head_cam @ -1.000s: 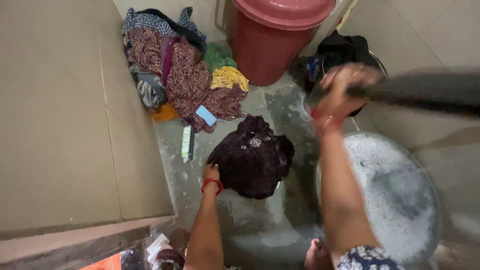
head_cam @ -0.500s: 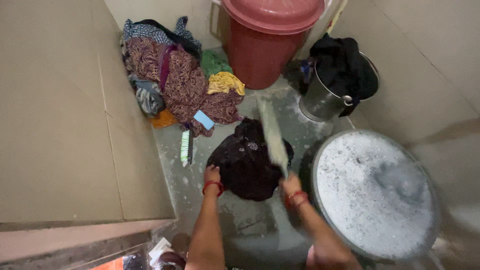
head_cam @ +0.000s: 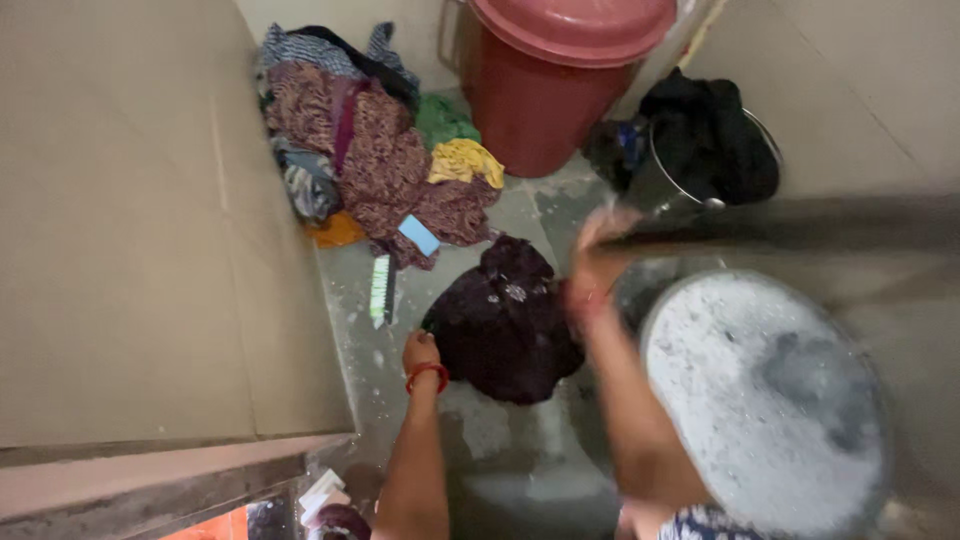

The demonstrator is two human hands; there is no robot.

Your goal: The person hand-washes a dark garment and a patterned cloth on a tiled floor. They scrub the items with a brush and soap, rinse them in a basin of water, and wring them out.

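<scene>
Wash-corner floor, seen from above: no screens or signs are in view. A small light-blue rectangular packet or bar (head_cam: 418, 235), which of the two is unclear, lies flat just beyond the fingers of the left hand (head_cam: 421, 352). It sits at the edge of a clothes heap (head_cam: 370, 150), to the left of the blurred right hand (head_cam: 600, 250). A crumpled white wrapper (head_cam: 322, 490) sits well behind the left fingers, near the elbow. A narrow yellow-and-red strip (head_cam: 700, 25), too blurred to identify, stands far beyond the right fingers.

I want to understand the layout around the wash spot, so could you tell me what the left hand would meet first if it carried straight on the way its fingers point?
The left hand already rests against the dark wet cloth heaped on the floor, so it would press straight into it.
</scene>
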